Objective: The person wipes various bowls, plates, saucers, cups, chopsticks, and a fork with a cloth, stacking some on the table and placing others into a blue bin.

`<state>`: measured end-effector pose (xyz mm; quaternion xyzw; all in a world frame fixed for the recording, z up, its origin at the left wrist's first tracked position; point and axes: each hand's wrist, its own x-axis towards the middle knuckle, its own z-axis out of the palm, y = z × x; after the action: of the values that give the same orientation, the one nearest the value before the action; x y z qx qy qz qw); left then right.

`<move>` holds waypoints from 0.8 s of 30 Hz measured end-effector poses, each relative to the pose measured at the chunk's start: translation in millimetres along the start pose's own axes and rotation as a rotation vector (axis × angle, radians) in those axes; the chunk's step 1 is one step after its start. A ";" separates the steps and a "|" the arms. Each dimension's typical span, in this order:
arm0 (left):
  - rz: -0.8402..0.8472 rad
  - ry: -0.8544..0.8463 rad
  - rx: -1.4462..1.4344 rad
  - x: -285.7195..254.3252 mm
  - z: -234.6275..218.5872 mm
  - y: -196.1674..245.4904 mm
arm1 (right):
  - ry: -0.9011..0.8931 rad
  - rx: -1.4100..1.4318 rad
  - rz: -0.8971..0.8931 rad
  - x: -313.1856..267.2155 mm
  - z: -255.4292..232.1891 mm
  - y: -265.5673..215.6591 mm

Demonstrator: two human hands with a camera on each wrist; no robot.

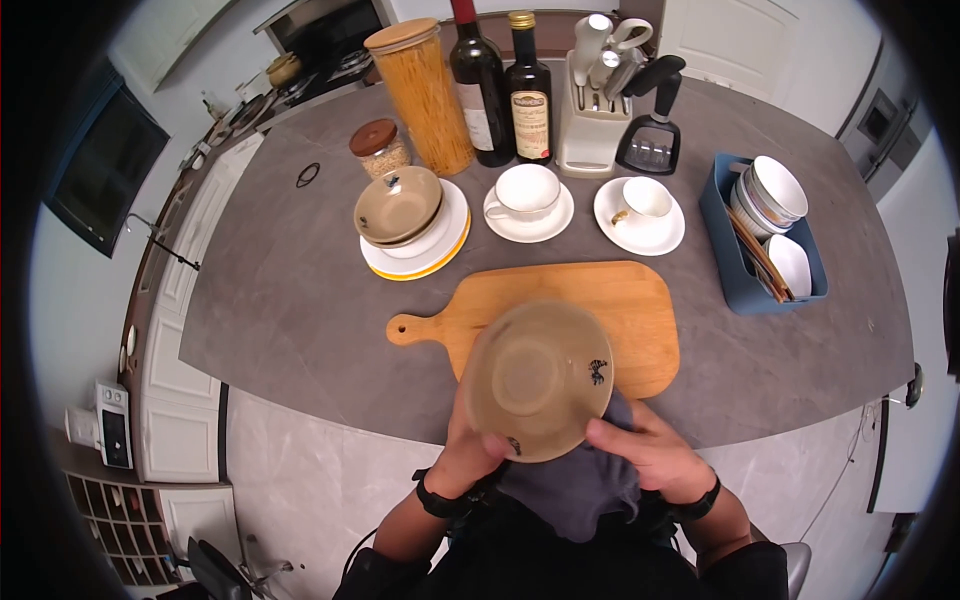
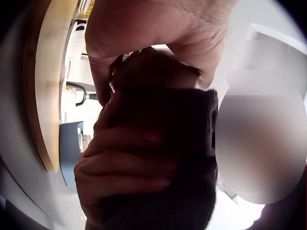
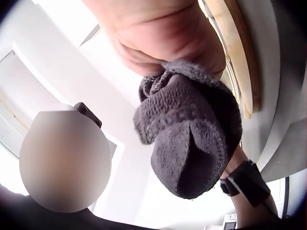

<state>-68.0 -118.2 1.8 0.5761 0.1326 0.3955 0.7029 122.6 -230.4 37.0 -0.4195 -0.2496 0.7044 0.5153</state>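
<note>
I see the left hand (image 1: 466, 447) gripping the bowl (image 1: 535, 375) at its near left rim, fingers curled in and mostly hidden behind it; the right hand (image 1: 655, 452) clasps the near right rim together with a grey cloth (image 1: 572, 492), and the bowl is held up beside the board (image 1: 640, 312) on the worktop (image 1: 300, 290)

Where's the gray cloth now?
In the head view, the cloth hangs near the bottom, just right of middle, under the bowl and between the left hand and right hand.
</note>
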 end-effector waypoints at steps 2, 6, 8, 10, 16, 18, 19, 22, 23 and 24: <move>-0.156 0.291 -0.257 -22.9 -2.7 -9.4 | 0.008 -0.002 -0.023 -9.0 -12.3 -5.2; -0.115 0.306 -0.365 -20.5 -14.3 -4.6 | 0.118 -0.029 -0.290 -22.8 -18.5 -33.1; -0.236 0.198 -0.365 -18.7 -13.1 -2.2 | 0.152 -0.605 -0.604 -22.0 -6.5 -46.9; -0.276 0.172 -0.384 -16.4 4.8 1.3 | -0.059 -1.109 -0.825 5.9 7.5 -70.1; -0.262 0.238 -0.326 -17.0 10.1 15.8 | -0.355 -1.712 -0.920 34.0 -5.0 -41.3; -0.086 0.276 -0.054 -11.8 8.4 12.5 | -0.359 -1.687 -0.862 31.3 -3.6 -32.2; -0.088 0.280 -0.053 -7.9 10.5 12.5 | -0.360 -1.540 -0.824 30.3 -0.8 -27.4; 0.128 0.337 0.235 2.1 15.1 6.3 | -0.340 -1.141 -0.731 29.1 6.9 -6.0; 0.225 0.352 0.369 0.9 10.0 -6.7 | -0.327 -0.886 -0.671 28.9 9.4 2.4; 0.321 0.364 0.504 -0.8 5.9 -17.5 | -0.299 -0.755 -0.624 27.1 12.0 8.5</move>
<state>-57.7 -123.3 -12.6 0.6650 0.2570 0.5520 0.4325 104.8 -207.1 27.5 -0.3767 -0.6710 0.4300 0.4722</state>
